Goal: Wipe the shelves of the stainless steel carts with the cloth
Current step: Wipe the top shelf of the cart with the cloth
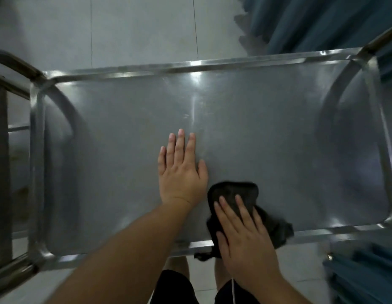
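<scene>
Item: top shelf [267,132] of a stainless steel cart, seen from above. Rimmed tray, long axis running left to right across the view; upright tubular posts at both ends.

Item: dark cloth [236,195], crumpled, lying on the shelf at its near edge, right of centre. One fold trails over the near rim [133,252].

Item: right hand [241,235]. Flat on the cloth, fingers straight and slightly spread, pressing it to the steel; no curl or pinch visible.

Item: left hand [181,172]. Flat on bare steel just left of the cloth, fingers straight and close together, holding nothing; likely bracing the cart.

Governing relation: the cloth sits under the right hand at the near edge, so the unwiped run of shelf lies away from the body and out to both ends. The right end is the nearer reach for the cloth hand; the left hand stands in the way of a leftward stroke.

Surroundings: pale tiled floor [142,29], teal curtain [311,20].
</scene>
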`<state>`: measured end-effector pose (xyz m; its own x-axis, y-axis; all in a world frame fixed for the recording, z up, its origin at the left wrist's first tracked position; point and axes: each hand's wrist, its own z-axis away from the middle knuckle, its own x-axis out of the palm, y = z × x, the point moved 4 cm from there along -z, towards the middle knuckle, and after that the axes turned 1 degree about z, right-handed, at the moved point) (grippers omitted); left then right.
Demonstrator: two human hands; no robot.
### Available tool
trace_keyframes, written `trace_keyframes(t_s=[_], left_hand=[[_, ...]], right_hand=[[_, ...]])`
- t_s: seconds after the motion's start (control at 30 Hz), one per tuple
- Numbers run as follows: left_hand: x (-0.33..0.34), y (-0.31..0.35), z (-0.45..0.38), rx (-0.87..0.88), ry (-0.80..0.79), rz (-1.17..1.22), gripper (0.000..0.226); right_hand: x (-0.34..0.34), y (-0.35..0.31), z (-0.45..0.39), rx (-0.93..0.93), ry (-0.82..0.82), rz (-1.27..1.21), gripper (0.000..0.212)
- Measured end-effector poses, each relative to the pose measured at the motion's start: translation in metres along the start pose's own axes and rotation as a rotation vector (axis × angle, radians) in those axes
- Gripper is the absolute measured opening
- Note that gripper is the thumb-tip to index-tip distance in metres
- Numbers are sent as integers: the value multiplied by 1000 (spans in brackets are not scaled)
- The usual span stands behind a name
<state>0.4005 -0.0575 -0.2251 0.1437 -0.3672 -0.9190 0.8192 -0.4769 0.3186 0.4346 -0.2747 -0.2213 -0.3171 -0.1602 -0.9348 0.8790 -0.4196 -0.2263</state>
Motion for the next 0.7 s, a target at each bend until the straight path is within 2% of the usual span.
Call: trace_keyframes(t_s=[0.2,0.27,0.33,0.43,0.57,0.7], left_hand=[[-32,-18,0,108,-68,215,62],[-44,-43,5,126,15,160,57],[-51,-75,13,66,116,57,61],[-44,-106,23,75,135,-63,64],[-26,-119,23,124,196,-113,65],[-16,-123,20,139,219,-115,67]], right_hand=[[-5,-12,14,35,-66,48,66],[-6,-13,10,47,-71,56,65],[-6,-13,7,61,-74,60,64],[-6,-14,-3,67,-70,59,64],[-13,-21,-58,9,-33,93,63],[-35,-29,-162,42,59,111,62]])
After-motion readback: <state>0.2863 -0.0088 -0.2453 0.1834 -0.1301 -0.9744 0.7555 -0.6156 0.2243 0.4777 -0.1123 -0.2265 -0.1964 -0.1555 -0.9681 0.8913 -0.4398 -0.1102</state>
